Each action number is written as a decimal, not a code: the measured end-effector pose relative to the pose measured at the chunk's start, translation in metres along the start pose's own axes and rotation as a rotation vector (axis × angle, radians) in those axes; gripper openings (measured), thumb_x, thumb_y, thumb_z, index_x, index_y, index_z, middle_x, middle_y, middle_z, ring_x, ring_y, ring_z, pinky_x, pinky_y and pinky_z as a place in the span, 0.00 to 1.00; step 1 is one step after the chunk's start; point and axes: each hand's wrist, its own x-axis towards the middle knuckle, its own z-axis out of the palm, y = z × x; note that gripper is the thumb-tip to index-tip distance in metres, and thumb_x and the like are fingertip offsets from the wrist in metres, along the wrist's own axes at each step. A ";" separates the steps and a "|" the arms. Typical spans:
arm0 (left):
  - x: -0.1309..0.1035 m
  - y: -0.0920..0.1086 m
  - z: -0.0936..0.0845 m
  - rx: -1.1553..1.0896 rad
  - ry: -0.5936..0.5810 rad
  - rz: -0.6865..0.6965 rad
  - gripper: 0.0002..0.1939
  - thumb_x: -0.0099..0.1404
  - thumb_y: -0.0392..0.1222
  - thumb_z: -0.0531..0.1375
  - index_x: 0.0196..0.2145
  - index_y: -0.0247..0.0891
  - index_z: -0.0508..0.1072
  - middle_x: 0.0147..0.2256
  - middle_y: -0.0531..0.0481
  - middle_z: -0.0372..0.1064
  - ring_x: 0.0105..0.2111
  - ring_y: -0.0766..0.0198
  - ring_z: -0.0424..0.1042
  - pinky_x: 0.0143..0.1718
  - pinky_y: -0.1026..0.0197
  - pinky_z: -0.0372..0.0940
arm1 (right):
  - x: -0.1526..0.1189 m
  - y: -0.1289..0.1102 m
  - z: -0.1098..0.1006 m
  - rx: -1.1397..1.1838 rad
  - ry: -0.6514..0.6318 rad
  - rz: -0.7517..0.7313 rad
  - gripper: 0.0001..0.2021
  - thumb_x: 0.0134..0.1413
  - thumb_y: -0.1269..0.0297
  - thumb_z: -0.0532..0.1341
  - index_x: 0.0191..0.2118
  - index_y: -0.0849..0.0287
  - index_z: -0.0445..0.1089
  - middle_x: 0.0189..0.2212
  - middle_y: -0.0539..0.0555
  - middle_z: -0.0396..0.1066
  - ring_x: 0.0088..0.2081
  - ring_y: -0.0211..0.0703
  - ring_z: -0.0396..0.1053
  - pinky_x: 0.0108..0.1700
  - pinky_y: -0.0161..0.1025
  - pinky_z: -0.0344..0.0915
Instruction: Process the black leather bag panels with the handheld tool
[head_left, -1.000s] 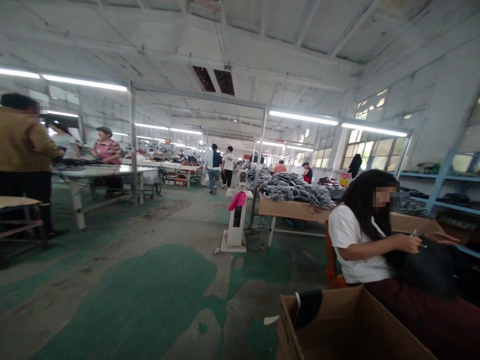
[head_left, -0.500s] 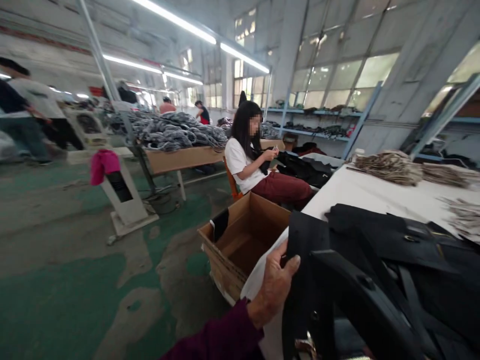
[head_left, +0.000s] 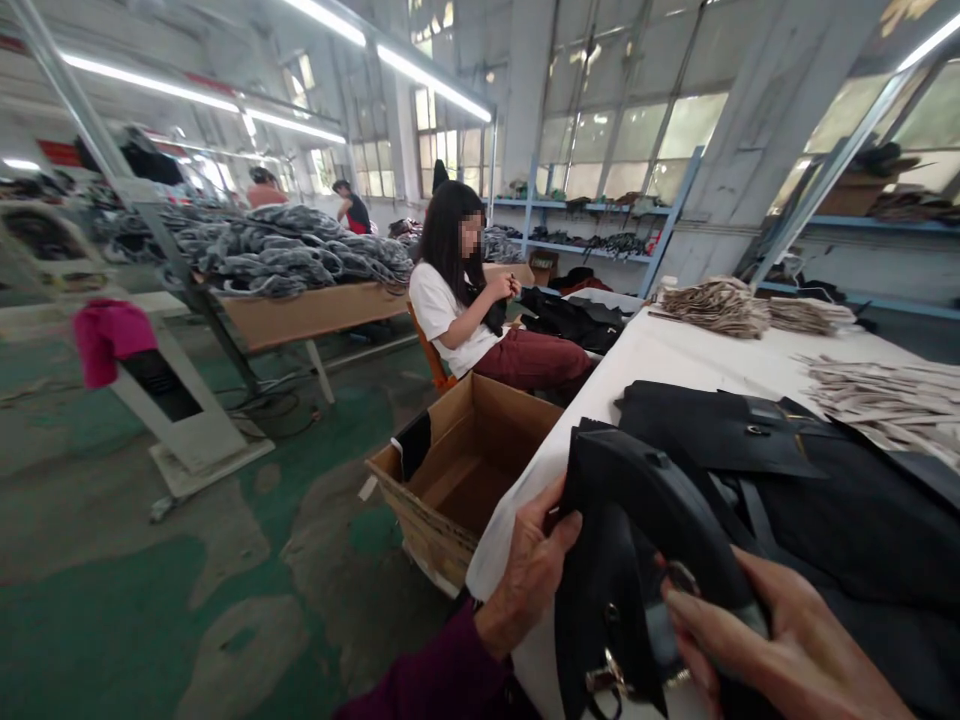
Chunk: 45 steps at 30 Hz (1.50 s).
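Left hand (head_left: 529, 575) grips the black bag (head_left: 637, 560) edge; right hand (head_left: 780, 650) pinches its strap (head_left: 675, 510). No writing shows.

garment or bag factory floor. long white worktable (head_left: 675, 350) on the right with stacked black cut pieces (head_left: 825, 480), grey fabric heap (head_left: 285, 250) on a far-left bench, seated worker (head_left: 465, 300) sewing by hand, open carton (head_left: 457, 470) on the worn green floor (head_left: 150, 600), strip lights (head_left: 427, 80), blue shelving (head_left: 600, 245).
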 end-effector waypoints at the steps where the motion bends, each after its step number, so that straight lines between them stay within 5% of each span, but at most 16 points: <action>1: 0.000 -0.003 -0.001 -0.010 0.042 -0.017 0.22 0.61 0.32 0.55 0.54 0.39 0.67 0.51 0.47 0.68 0.48 0.56 0.67 0.49 0.58 0.62 | 0.000 0.003 -0.005 0.001 0.019 -0.001 0.18 0.50 0.46 0.56 0.23 0.56 0.64 0.16 0.49 0.68 0.22 0.41 0.67 0.27 0.33 0.66; 6: 0.002 -0.025 -0.015 -0.089 0.288 -0.123 0.18 0.59 0.30 0.54 0.47 0.38 0.70 0.45 0.48 0.73 0.45 0.59 0.71 0.50 0.58 0.62 | -0.002 0.024 -0.031 -0.013 0.170 0.121 0.25 0.46 0.39 0.55 0.15 0.56 0.63 0.15 0.51 0.65 0.19 0.40 0.64 0.22 0.34 0.61; 10: 0.002 -0.032 -0.023 -0.120 0.342 -0.190 0.14 0.58 0.32 0.56 0.43 0.38 0.71 0.43 0.48 0.74 0.42 0.61 0.72 0.47 0.59 0.64 | 0.000 0.037 -0.036 -0.067 0.156 0.139 0.25 0.47 0.40 0.54 0.14 0.55 0.62 0.15 0.51 0.65 0.19 0.40 0.63 0.23 0.35 0.60; 24: 0.011 -0.040 -0.034 -0.271 0.227 -0.299 0.13 0.57 0.33 0.61 0.41 0.38 0.72 0.38 0.49 0.77 0.36 0.61 0.75 0.44 0.57 0.66 | 0.033 0.056 -0.001 0.232 -0.145 0.120 0.14 0.53 0.53 0.57 0.24 0.58 0.62 0.16 0.46 0.64 0.19 0.37 0.62 0.23 0.33 0.60; 34: 0.001 -0.050 -0.033 -0.293 0.163 -0.327 0.13 0.57 0.33 0.61 0.41 0.35 0.74 0.39 0.45 0.77 0.40 0.57 0.75 0.46 0.54 0.66 | 0.065 0.046 -0.014 0.317 0.059 0.179 0.11 0.51 0.57 0.59 0.28 0.60 0.62 0.19 0.47 0.64 0.20 0.36 0.62 0.21 0.32 0.60; 40: 0.008 -0.048 -0.033 -0.152 0.223 -0.306 0.15 0.52 0.36 0.61 0.40 0.36 0.72 0.38 0.45 0.76 0.36 0.55 0.76 0.42 0.53 0.68 | 0.028 0.047 -0.038 0.236 0.152 0.254 0.16 0.50 0.51 0.60 0.21 0.57 0.64 0.17 0.48 0.63 0.20 0.36 0.61 0.21 0.32 0.59; 45: 0.041 -0.055 -0.042 0.045 0.241 -0.319 0.13 0.50 0.39 0.62 0.35 0.34 0.72 0.32 0.46 0.76 0.29 0.59 0.74 0.37 0.54 0.68 | -0.018 0.060 -0.041 -0.005 0.153 0.317 0.24 0.49 0.43 0.56 0.15 0.57 0.63 0.15 0.49 0.60 0.18 0.37 0.58 0.18 0.33 0.57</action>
